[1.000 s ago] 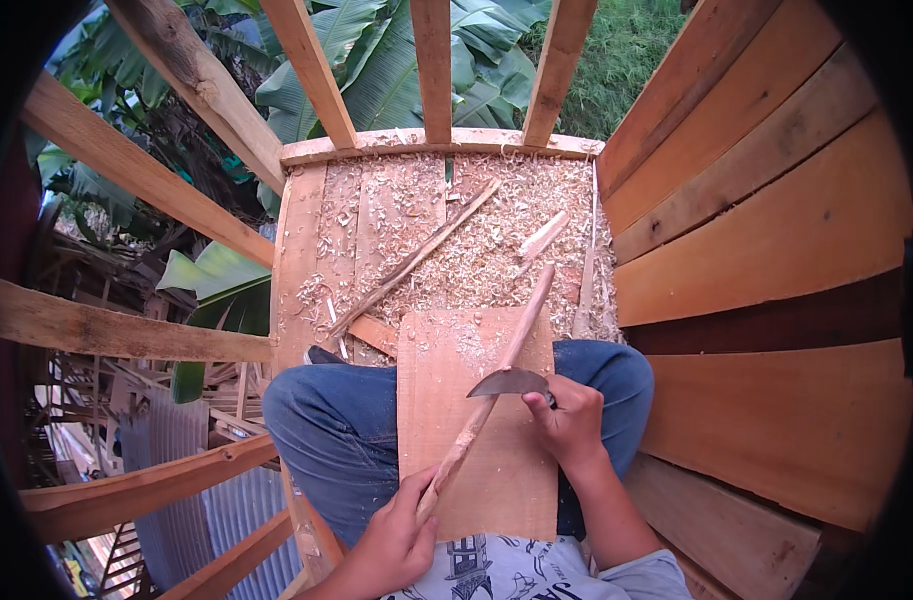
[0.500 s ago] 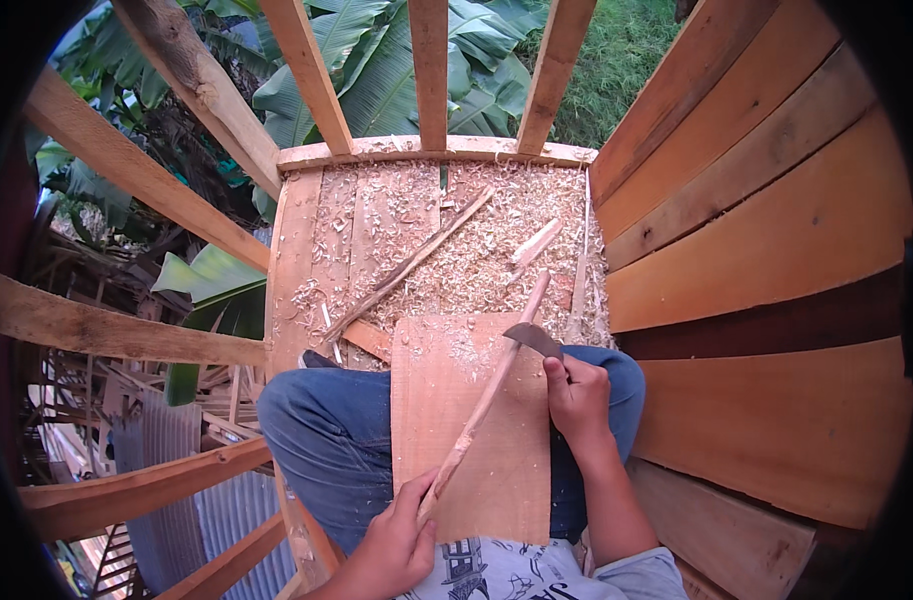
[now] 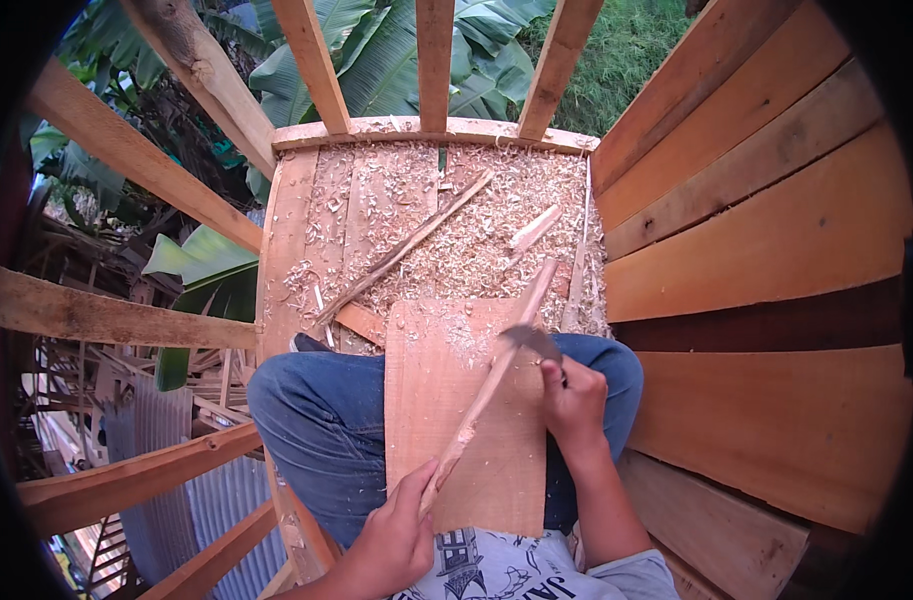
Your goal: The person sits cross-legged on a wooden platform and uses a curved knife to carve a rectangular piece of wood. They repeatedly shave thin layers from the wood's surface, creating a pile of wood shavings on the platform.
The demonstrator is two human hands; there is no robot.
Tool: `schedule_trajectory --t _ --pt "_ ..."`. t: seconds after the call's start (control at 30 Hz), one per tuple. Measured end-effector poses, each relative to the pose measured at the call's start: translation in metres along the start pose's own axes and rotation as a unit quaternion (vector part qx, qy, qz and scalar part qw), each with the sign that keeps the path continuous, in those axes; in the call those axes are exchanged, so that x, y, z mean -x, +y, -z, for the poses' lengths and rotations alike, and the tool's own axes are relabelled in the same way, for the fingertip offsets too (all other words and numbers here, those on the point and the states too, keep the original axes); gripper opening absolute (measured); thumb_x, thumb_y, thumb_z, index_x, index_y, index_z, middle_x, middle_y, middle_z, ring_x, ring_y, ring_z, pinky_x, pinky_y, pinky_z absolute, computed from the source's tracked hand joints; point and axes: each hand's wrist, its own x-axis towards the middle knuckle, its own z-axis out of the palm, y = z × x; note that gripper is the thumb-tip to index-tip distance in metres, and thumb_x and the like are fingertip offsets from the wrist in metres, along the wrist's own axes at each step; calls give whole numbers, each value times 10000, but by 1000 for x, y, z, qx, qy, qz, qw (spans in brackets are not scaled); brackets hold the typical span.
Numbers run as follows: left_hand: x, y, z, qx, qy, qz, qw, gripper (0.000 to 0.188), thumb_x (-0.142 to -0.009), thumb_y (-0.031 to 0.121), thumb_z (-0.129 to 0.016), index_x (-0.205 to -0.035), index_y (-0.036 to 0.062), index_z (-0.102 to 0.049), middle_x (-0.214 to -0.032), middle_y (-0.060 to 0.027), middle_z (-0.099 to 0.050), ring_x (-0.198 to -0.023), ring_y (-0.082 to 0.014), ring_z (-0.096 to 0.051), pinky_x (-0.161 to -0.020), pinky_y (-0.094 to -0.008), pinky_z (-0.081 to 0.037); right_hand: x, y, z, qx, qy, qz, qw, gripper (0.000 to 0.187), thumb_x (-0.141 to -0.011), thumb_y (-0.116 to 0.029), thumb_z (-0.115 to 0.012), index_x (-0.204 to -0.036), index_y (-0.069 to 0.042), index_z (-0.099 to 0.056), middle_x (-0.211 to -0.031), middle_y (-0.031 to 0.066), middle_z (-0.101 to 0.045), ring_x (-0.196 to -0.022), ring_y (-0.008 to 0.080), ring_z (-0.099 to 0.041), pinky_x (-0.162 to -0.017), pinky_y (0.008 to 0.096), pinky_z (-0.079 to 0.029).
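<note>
Wooden stick (image 3: 483,400) slants away from the left fingers, knife (image 3: 531,341) across it

The left hand (image 3: 396,530) has its fingers wrapped around the near end of the stick. From there its long axis runs forward and to the right, over the flat board (image 3: 416,420) on the lap, and its far tip lies beyond the fingers of both hands. The right hand (image 3: 576,405) has its fingers clenched on the knife's handle, just to the right of the stick's upper half. The blade reaches left from those fingers and crosses the stick at a slant (it is blurred, so I cannot tell whether the edge bites in). Of the 2 hands, only the left touches the stick; the right is nearer its far tip.

Ahead of the right fingers, a pale wood chunk (image 3: 536,228) lies among curly shavings (image 3: 476,265). A long dark strip (image 3: 406,255) lies farther left, well ahead of the left fingers.
</note>
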Motion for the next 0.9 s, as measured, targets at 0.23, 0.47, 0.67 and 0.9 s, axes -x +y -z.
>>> schedule_trajectory --t 0.23,0.47,0.67,0.9 --pt "-2 -1 2 29 2 -7 1000 516 -865 -43 -479 -1360 -40 -335 -1204 -293 -537 -1155 -409 -572 -966 -382 -440 3 -20 22 -104 -58 19 993 478 -956 -387 -570 -705 19 -566 -564 144 -481 -459 294 -485 -480 373 -396" --pt "-3 -2 2 29 -2 -5 1000 517 -868 -47 -472 -1365 -36 -328 -1225 -292 -524 -1191 -400 -547 -978 -376 -429 34 -21 0 -69 -111 26 991 467 -901 -421 -630 -669 -21 -568 -591 149 -529 -540 353 -578 -499 394 -439" --pt "-1 -7 2 34 -15 -2 999 515 -873 -41 -474 -1366 -37 -326 -1236 -292 -516 -1185 -394 -555 -973 -371 -435 -15 21 5 -136 -11 -137 981 573 -1018 -410 -460 -593 -26 -483 -497 -15 -438 -475 81 -407 -429 296 -308" --pt "-8 -6 4 42 -6 -28 999 512 -872 -44 -477 -1362 -38 -330 -1238 -288 -518 -1185 -387 -557 -979 -372 -432 41 -28 12 -151 -197 21 968 443 -875 -407 -676 -696 -13 -580 -601 132 -554 -526 304 -586 -493 368 -448"
